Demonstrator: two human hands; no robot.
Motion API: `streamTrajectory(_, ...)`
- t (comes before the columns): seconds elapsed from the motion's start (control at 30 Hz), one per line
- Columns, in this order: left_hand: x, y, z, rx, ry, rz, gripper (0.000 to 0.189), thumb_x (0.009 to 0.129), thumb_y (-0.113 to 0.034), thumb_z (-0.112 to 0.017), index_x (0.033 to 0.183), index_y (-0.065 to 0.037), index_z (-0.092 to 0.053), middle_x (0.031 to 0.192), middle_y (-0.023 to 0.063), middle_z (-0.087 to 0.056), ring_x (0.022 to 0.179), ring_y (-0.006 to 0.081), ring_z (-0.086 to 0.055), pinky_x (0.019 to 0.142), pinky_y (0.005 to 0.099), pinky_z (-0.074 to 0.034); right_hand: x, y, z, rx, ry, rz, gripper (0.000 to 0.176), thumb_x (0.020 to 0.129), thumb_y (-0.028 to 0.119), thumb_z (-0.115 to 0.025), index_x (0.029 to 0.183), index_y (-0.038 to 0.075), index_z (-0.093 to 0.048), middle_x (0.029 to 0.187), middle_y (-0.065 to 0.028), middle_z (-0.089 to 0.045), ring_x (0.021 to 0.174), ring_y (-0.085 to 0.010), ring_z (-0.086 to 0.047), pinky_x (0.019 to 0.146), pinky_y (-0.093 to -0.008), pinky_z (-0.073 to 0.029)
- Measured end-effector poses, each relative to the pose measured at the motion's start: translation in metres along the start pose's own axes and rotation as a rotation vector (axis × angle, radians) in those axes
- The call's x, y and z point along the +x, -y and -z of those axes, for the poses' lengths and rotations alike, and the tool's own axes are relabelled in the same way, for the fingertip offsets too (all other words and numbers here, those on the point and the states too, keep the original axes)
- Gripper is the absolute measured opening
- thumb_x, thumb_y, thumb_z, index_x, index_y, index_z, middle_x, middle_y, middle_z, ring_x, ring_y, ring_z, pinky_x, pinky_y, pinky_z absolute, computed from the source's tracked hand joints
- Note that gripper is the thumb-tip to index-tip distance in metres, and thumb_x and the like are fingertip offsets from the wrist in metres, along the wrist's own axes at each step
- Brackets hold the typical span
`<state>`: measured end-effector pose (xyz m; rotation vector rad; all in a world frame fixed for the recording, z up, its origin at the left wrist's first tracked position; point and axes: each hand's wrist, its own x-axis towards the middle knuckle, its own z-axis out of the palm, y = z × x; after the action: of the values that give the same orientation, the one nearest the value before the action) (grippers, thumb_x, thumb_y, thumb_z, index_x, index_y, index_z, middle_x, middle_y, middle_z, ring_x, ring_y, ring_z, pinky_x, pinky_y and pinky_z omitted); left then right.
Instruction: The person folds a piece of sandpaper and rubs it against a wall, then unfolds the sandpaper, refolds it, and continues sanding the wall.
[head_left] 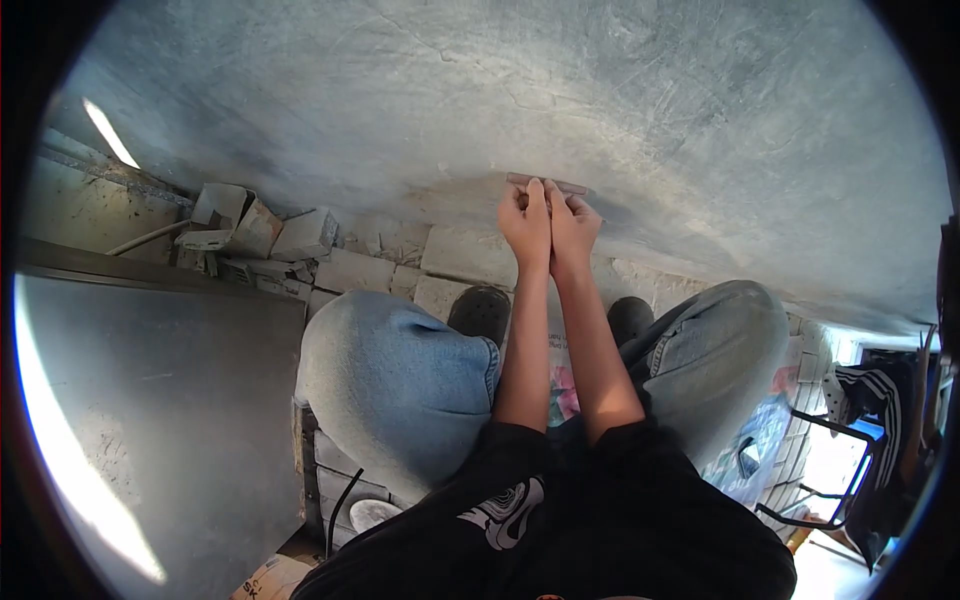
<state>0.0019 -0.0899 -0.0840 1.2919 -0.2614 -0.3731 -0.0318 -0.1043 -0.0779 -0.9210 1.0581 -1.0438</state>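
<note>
My left hand (524, 222) and my right hand (576, 228) are side by side, thumbs nearly touching, stretched out low in front of me. Both are closed on a narrow, brownish, straight-edged block (573, 187). The fingers and palms hide most of it, so its exact kind cannot be made out. Its long edge lies against, or very close to, the grey plastered wall (680, 110). The plaster shows pale streaks and fine cracks above the hands.
Light bricks or tiles (355, 272) line the wall's foot, with an open cardboard box (228, 215) and rubble at left. A grey panel (160, 400) stands close to my left knee. At right are a black metal frame (835, 430) and a dark striped garment (880, 400).
</note>
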Motion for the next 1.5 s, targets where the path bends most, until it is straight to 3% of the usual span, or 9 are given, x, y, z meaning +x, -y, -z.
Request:
streamTrajectory(0.03,0.001,-0.001,-0.001,-0.037,0.001,0.072,0.021,0.084,-0.012,-0.054,0.066,0.0,-0.05,0.059,0.0002,-0.051,0.054,0.0038,-0.043,0.047,0.0218,-0.035,-0.002,0.005,-0.002,-0.004,-0.013,0.042,0.021,0.081,0.012,-0.062,0.067,-0.004,-0.061,0.062,-0.0031,-0.057,0.055,-0.0066,-0.048,0.047,-0.0236,-0.037)
streamTrajectory(0.6,0.002,-0.001,-0.006,-0.149,0.073,0.014,0.021,0.086,-0.016,-0.052,0.072,-0.001,-0.054,0.065,-0.0004,-0.052,0.058,0.0052,-0.044,0.051,0.022,-0.036,0.002,0.014,-0.003,-0.133,-0.017,0.238,0.021,0.08,0.012,-0.061,0.071,-0.007,-0.061,0.065,-0.0061,-0.06,0.058,-0.0084,-0.051,0.052,-0.0245,-0.041)
streamTrajectory(0.77,0.002,0.016,-0.005,-0.092,-0.021,0.103,0.022,0.084,-0.018,-0.054,0.071,0.0,-0.052,0.061,0.0015,-0.053,0.055,0.0061,-0.045,0.05,0.0238,-0.038,0.006,-0.005,0.005,-0.208,-0.056,0.119,0.022,0.079,0.014,-0.062,0.071,-0.007,-0.062,0.063,-0.0055,-0.06,0.057,-0.0082,-0.051,0.051,-0.0249,-0.041)
streamTrajectory(0.87,0.002,-0.012,-0.012,-0.09,0.068,0.008,0.021,0.084,-0.017,-0.054,0.073,0.001,-0.052,0.061,0.002,-0.054,0.055,0.0068,-0.047,0.05,0.0239,-0.038,0.003,0.023,-0.003,-0.15,-0.065,0.233,0.022,0.079,0.014,-0.062,0.07,-0.006,-0.062,0.061,-0.0057,-0.06,0.056,-0.0082,-0.05,0.052,-0.0248,-0.041)
streamTrajectory(0.97,0.002,-0.019,-0.017,-0.143,0.047,-0.065,0.021,0.084,-0.017,-0.053,0.071,0.001,-0.052,0.06,0.0024,-0.054,0.054,0.0072,-0.048,0.05,0.0244,-0.039,-0.001,0.023,-0.005,-0.062,-0.022,0.192,0.023,0.079,0.014,-0.062,0.068,-0.005,-0.062,0.061,-0.0052,-0.059,0.055,-0.0074,-0.049,0.051,-0.0242,-0.04)
streamTrajectory(1.17,-0.001,0.024,-0.006,0.028,-0.019,0.046,0.022,0.083,-0.017,-0.053,0.071,0.001,-0.053,0.06,0.0026,-0.054,0.054,0.0071,-0.048,0.05,0.0251,-0.04,0.008,-0.003,0.006,-0.152,-0.066,0.163,0.023,0.079,0.013,-0.063,0.064,-0.004,-0.06,0.059,-0.0039,-0.057,0.053,-0.0065,-0.047,0.048,-0.0242,-0.037)
streamTrajectory(1.33,-0.002,-0.033,-0.023,-0.21,0.012,-0.077,0.025,0.082,-0.018,-0.054,0.068,0.002,-0.052,0.058,0.0042,-0.054,0.055,0.008,-0.048,0.051,0.0264,-0.04,-0.005,0.047,-0.009,-0.021,-0.038,0.24,0.029,0.078,0.011,-0.064,0.054,-0.001,-0.053,0.055,-0.0007,-0.052,0.051,-0.0048,-0.041,0.045,-0.0241,-0.033)
streamTrajectory(1.43,-0.002,-0.005,-0.015,-0.094,-0.036,-0.047,0.025,0.082,-0.018,-0.053,0.069,0.003,-0.052,0.059,0.0053,-0.055,0.056,0.0093,-0.049,0.053,0.0275,-0.041,0.002,0.02,0.0,-0.118,-0.054,0.151,0.034,0.077,0.014,-0.065,0.051,0.0,-0.049,0.051,0.0012,-0.048,0.05,-0.0046,-0.039,0.043,-0.0234,-0.031)
streamTrajectory(1.5,-0.002,0.02,-0.008,0.092,-0.091,0.126,0.025,0.083,-0.018,-0.052,0.07,0.003,-0.052,0.06,0.0064,-0.056,0.056,0.0105,-0.05,0.053,0.028,-0.041,0.008,-0.007,0.008,-0.149,-0.065,0.06,0.035,0.076,0.016,-0.066,0.05,0.001,-0.049,0.049,0.0017,-0.046,0.049,-0.0046,-0.038,0.042,-0.0233,-0.03)
